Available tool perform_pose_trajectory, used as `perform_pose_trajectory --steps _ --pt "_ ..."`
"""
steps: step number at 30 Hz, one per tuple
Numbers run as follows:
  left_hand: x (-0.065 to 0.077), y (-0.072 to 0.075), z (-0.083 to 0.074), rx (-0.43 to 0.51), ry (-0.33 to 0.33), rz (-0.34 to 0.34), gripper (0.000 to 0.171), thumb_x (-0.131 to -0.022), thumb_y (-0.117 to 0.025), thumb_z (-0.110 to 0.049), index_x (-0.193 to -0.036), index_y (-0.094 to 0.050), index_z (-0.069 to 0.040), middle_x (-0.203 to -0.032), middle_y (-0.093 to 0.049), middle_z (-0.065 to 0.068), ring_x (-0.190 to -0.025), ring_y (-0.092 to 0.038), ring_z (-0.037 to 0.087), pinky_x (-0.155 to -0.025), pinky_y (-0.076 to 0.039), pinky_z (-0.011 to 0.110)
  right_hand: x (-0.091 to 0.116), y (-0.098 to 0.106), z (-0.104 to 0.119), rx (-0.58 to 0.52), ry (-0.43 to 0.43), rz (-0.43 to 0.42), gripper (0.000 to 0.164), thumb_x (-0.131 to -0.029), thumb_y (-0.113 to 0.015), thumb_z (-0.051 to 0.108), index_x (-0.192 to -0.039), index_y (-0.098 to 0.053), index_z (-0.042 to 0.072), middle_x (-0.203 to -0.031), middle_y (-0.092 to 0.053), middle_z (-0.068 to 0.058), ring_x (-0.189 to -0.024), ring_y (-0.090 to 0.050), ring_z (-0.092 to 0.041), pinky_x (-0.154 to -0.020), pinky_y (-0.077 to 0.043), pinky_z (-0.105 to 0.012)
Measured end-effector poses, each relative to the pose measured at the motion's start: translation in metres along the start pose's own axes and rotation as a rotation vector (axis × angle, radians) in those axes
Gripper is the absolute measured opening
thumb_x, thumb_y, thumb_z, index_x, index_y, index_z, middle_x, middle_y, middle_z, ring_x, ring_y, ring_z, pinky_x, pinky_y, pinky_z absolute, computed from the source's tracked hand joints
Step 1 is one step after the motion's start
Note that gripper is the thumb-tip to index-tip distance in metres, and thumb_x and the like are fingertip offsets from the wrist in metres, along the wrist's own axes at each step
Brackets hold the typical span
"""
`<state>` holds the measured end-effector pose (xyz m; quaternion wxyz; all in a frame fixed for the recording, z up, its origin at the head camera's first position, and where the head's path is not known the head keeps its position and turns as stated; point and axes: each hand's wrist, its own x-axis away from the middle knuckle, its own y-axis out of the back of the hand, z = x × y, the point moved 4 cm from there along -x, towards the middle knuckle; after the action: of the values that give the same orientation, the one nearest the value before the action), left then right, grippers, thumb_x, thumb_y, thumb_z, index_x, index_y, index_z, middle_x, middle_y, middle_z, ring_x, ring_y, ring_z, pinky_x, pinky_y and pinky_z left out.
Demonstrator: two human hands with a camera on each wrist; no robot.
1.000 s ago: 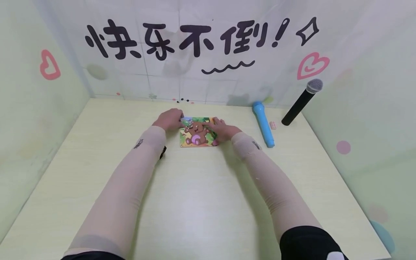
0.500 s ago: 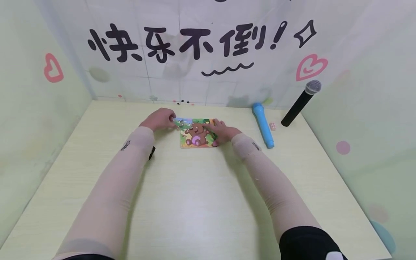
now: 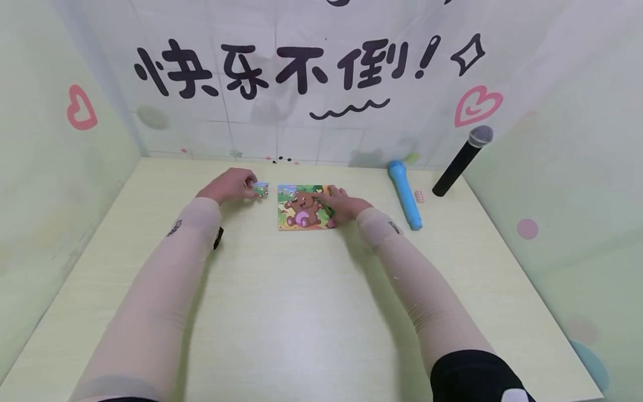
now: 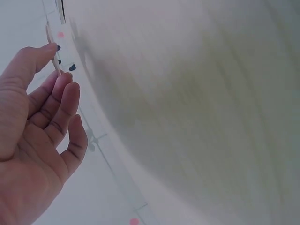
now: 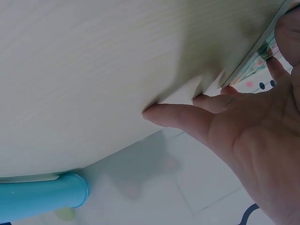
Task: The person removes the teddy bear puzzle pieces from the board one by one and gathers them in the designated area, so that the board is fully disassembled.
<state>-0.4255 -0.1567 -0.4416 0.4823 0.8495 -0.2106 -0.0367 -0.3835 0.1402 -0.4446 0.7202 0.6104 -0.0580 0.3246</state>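
Note:
A jigsaw puzzle (image 3: 303, 219) with a brown bear on a colourful background lies flat toward the back of the table. My left hand (image 3: 230, 185) is just left of it, pinching a small puzzle piece (image 3: 261, 189) between thumb and fingertips. Seen edge-on in the left wrist view, the puzzle piece (image 4: 52, 49) is a thin sliver; the other fingers are loosely bent. At the puzzle's right edge rests my right hand (image 3: 345, 205), one fingertip over the picture. In the right wrist view, the fingers of the right hand (image 5: 253, 126) are spread, several tips down at the tabletop.
Right of the puzzle lies a blue toy microphone (image 3: 406, 195). Beyond it are a small pink-and-white checked block (image 3: 420, 196) and a black microphone (image 3: 457, 167) with a silver head. A printed backdrop (image 3: 301, 128) borders the table's (image 3: 301, 312) back.
My left hand has moved left from the puzzle's upper left corner, carrying a puzzle piece away from it. My right hand has stayed at the right edge.

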Motion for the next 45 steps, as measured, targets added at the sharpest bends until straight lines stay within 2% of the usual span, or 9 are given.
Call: perform_pose_trajectory --steps 8,12,22,28,35,45 --pt "0.009 0.01 0.017 0.012 0.003 -0.001 0.045 -0.092 -0.074 -0.017 -0.129 -0.059 0.003 -0.121 -0.062 0.02 -0.111 -0.057 0.034 -0.102 -0.044 0.051 0.002 0.001 0.003 0.008 0.005 0.0 0.091 -0.095 -0.071 0.024 -0.163 -0.011 0.037 -0.169 0.007 -0.018 -0.154 0.007 -0.041 -0.115 -0.016 -0.071" --pt "0.012 0.012 0.02 0.02 -0.005 -0.003 0.043 -0.092 -0.073 -0.015 -0.128 -0.058 0.004 -0.12 -0.061 0.021 -0.11 -0.056 0.035 -0.1 -0.045 0.051 0.002 0.001 0.004 0.012 0.01 -0.002 0.092 -0.095 -0.072 0.023 -0.163 -0.011 0.036 -0.168 0.007 -0.019 -0.154 0.005 -0.041 -0.114 -0.017 -0.071" --pt "0.014 0.01 0.021 0.025 -0.013 0.017 0.041 -0.095 -0.07 -0.012 -0.129 -0.056 0.006 -0.121 -0.06 0.024 -0.112 -0.056 0.036 -0.102 -0.044 0.052 0.0 -0.001 0.002 0.011 0.031 -0.011 0.092 -0.095 -0.072 0.022 -0.163 -0.012 0.036 -0.168 0.006 -0.02 -0.154 0.004 -0.041 -0.114 -0.019 -0.07" --pt "0.016 0.012 0.018 0.004 -0.011 0.039 0.043 -0.096 -0.071 -0.016 -0.129 -0.056 0.008 -0.122 -0.059 0.025 -0.112 -0.055 0.037 -0.1 -0.044 0.053 -0.002 -0.002 -0.001 0.02 0.05 -0.011 0.093 -0.094 -0.073 0.021 -0.163 -0.012 0.034 -0.168 0.007 -0.02 -0.154 0.005 -0.04 -0.116 -0.018 -0.068" --pt "0.015 0.01 0.021 -0.011 0.002 0.068 0.051 -0.097 -0.07 -0.018 -0.138 -0.053 0.008 -0.128 -0.056 0.026 -0.118 -0.052 0.038 -0.105 -0.041 0.054 -0.003 -0.002 -0.001 0.01 0.05 -0.006 0.092 -0.095 -0.072 0.02 -0.163 -0.012 0.033 -0.168 0.007 -0.02 -0.154 0.006 -0.04 -0.116 -0.016 -0.068" --pt "0.01 0.008 0.023 -0.024 0.002 0.083 0.047 -0.099 -0.066 -0.012 -0.14 -0.053 0.007 -0.131 -0.055 0.026 -0.12 -0.051 0.038 -0.107 -0.04 0.055 -0.002 -0.002 -0.001 0.001 0.047 -0.005 0.091 -0.095 -0.072 0.02 -0.163 -0.013 0.033 -0.168 0.008 -0.02 -0.154 0.006 -0.04 -0.116 -0.017 -0.068"
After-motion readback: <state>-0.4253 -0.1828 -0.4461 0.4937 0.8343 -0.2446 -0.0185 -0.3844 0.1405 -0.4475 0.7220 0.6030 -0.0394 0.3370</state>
